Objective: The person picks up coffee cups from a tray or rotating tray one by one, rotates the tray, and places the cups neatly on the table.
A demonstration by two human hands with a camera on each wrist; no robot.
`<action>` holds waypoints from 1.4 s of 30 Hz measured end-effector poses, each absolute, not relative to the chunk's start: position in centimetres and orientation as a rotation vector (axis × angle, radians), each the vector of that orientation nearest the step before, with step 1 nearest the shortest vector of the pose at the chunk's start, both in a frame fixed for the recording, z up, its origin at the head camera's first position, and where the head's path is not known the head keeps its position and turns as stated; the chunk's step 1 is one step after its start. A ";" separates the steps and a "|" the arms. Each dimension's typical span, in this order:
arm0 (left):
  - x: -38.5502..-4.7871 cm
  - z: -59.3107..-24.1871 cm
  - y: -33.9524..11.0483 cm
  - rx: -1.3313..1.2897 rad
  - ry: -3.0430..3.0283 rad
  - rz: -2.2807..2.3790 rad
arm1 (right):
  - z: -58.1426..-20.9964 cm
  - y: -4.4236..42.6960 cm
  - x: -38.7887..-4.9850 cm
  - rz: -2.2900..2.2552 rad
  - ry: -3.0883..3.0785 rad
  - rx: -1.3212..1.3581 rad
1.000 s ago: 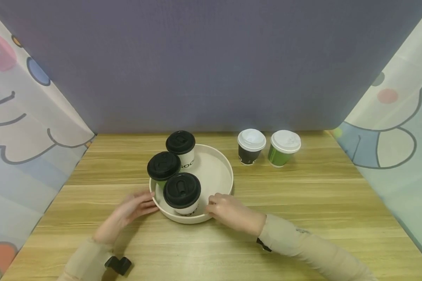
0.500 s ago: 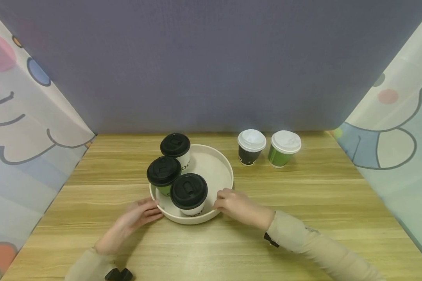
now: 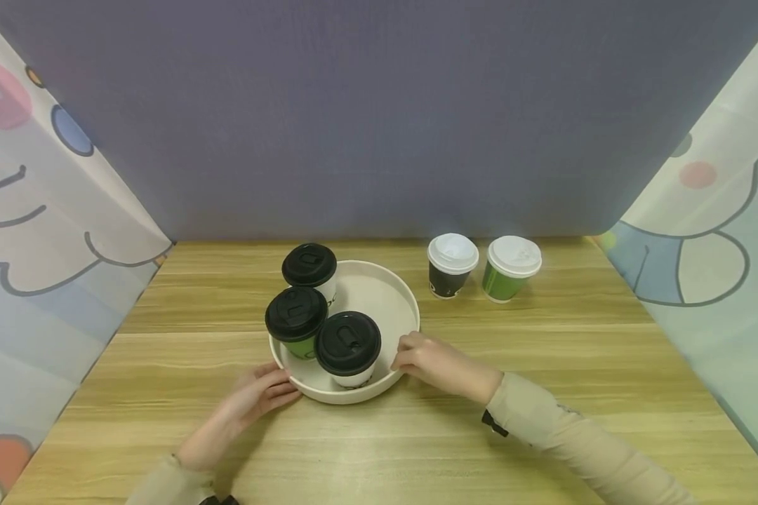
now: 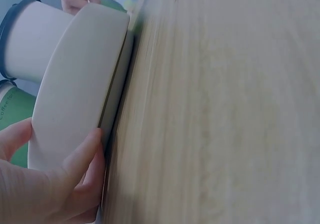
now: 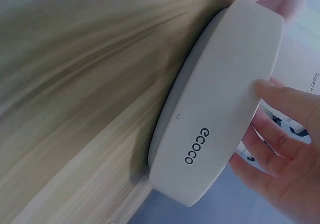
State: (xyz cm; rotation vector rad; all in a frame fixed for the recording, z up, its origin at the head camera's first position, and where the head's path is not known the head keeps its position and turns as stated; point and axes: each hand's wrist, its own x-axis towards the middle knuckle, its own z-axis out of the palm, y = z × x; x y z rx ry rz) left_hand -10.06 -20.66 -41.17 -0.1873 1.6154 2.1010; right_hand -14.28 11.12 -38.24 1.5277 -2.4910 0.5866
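A round cream tray (image 3: 388, 308) holds three cups with black lids: a white one (image 3: 309, 264) at the back, a green one (image 3: 297, 313) at the left and a white one (image 3: 348, 344) at the front. My left hand (image 3: 249, 407) grips the tray's front-left rim; in the left wrist view its thumb and fingers lie on either side of the wall. With my right hand (image 3: 445, 366) I pinch the front-right rim, thumb outside and fingers inside in the right wrist view. That view shows "ecoco" lettering on the tray's outer wall (image 5: 220, 93).
Two smaller white-lidded cups, one black (image 3: 452, 265) and one green (image 3: 512, 268), stand behind and to the right of the tray on the wooden table (image 3: 379, 456). A grey panel (image 3: 379, 119) rises along the table's back edge.
The tray has turned counterclockwise: its front cup moved right, its back cup left and slightly nearer. My right hand moved right and slightly back along the rim side; my left moved right and nearer.
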 end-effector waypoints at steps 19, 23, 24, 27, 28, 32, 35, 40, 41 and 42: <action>-8.9 -41.1 -19.1 -0.297 1.683 2.170 | -37.9 11.8 -14.8 0.642 -2.567 1.492; -8.8 -41.2 -19.0 -0.290 1.688 2.171 | -37.8 11.9 -14.8 0.626 -2.549 1.489; -8.8 -41.1 -18.9 -0.290 1.688 2.171 | -37.6 12.0 -14.8 0.625 -2.549 1.485; -8.7 -41.1 -18.9 -0.299 1.685 2.173 | -37.1 12.2 -14.8 0.624 -2.546 1.459; -8.7 -41.1 -18.9 -0.295 1.685 2.174 | -36.8 12.2 -14.8 0.625 -2.546 1.447; -8.7 -41.1 -18.9 -0.265 1.687 2.171 | -35.9 12.3 -14.9 0.616 -2.565 1.396; -8.7 -41.1 -18.9 -0.266 1.687 2.166 | -35.2 12.3 -15.0 0.596 -2.568 1.374; -8.7 -41.1 -18.9 -0.276 1.681 2.161 | -34.1 12.1 -15.5 0.530 -2.525 1.373; -8.7 -41.1 -18.9 -0.275 1.682 2.162 | -34.0 12.1 -15.7 0.514 -2.512 1.374; -8.7 -41.1 -18.9 -0.283 1.681 2.166 | -33.8 12.0 -15.7 0.500 -2.505 1.372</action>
